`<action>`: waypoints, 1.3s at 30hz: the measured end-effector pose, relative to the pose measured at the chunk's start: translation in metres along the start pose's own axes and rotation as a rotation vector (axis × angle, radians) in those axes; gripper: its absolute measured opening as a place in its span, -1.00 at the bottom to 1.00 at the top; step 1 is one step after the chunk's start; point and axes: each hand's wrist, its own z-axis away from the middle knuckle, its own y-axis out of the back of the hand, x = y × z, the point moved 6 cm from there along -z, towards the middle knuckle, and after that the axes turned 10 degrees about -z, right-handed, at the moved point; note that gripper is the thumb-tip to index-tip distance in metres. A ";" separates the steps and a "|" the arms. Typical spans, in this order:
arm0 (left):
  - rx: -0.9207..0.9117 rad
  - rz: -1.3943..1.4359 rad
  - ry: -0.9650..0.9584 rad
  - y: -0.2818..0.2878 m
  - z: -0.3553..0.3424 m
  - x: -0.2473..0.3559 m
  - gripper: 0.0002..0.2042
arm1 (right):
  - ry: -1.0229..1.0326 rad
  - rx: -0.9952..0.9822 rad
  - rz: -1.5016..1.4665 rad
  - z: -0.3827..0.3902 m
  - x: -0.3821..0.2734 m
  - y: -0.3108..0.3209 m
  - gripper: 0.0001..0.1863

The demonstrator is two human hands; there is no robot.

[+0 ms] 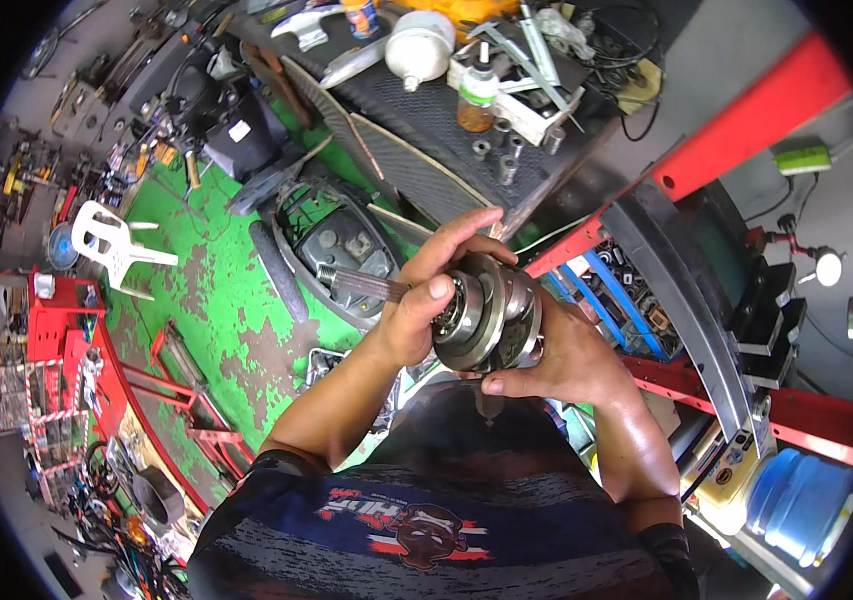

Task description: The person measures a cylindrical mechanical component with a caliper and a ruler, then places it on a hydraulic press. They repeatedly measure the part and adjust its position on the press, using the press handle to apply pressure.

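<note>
Between my two hands is a round metal crankshaft assembly (487,318), with a bearing on its left face and a splined shaft (362,283) pointing left. My left hand (419,300) is closed round its left side, thumb near the bearing and shaft, fingers reaching over the top. My right hand (565,355) cups it from the right and below, thumb along its lower edge. Above them a dark bench (575,150) bears several metal sockets (510,170), a bottle with amber liquid (477,102), a white funnel-like container (417,48) and calipers (537,55).
A red metal frame (727,105) and blue rack (622,300) stand right, with a blue water jug (799,505) lower right. A motor scooter body (332,250) sits on the green floor (197,330). A white plastic chair (112,240) and red stands (97,370) are left.
</note>
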 end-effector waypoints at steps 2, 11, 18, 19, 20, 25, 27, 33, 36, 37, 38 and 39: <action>-0.028 -0.087 -0.078 0.001 -0.002 0.002 0.00 | 0.084 0.074 0.033 0.000 0.001 -0.006 0.07; -0.220 -0.337 -0.157 -0.057 -0.006 0.031 -0.06 | 0.114 0.205 -0.284 0.057 0.041 0.001 0.30; -0.261 -0.475 -0.238 -0.105 0.010 0.039 -0.18 | 0.281 0.312 -0.343 0.108 0.063 0.006 0.23; -0.280 -0.484 -0.239 -0.114 0.014 0.041 -0.19 | 0.292 0.308 -0.377 0.117 0.065 0.004 0.22; -0.300 -0.492 -0.240 -0.123 0.018 0.045 -0.21 | 0.282 0.292 -0.405 0.128 0.067 0.003 0.21; -0.404 -0.613 -0.189 -0.166 0.042 0.063 -0.23 | 0.360 0.295 -0.560 0.173 0.073 -0.010 0.22; -0.400 -0.625 -0.197 -0.182 0.053 0.067 -0.14 | 0.401 0.317 -0.599 0.191 0.071 -0.016 0.22; -0.417 -0.417 -0.069 -0.213 0.082 0.069 0.02 | 0.479 0.427 -0.719 0.240 0.065 -0.026 0.20; -0.331 -0.267 0.007 -0.215 0.095 0.059 -0.09 | 0.337 0.596 -0.489 0.268 0.066 -0.022 0.11; -0.308 -0.198 0.046 -0.211 0.102 0.049 -0.14 | 0.312 0.615 -0.488 0.275 0.061 -0.023 0.04; -0.290 -0.129 0.058 -0.209 0.107 0.043 -0.19 | 0.281 0.620 -0.517 0.280 0.056 -0.025 0.01; -0.287 -0.097 0.026 -0.214 0.110 0.047 -0.18 | 0.247 0.632 -0.544 0.284 0.055 -0.027 -0.02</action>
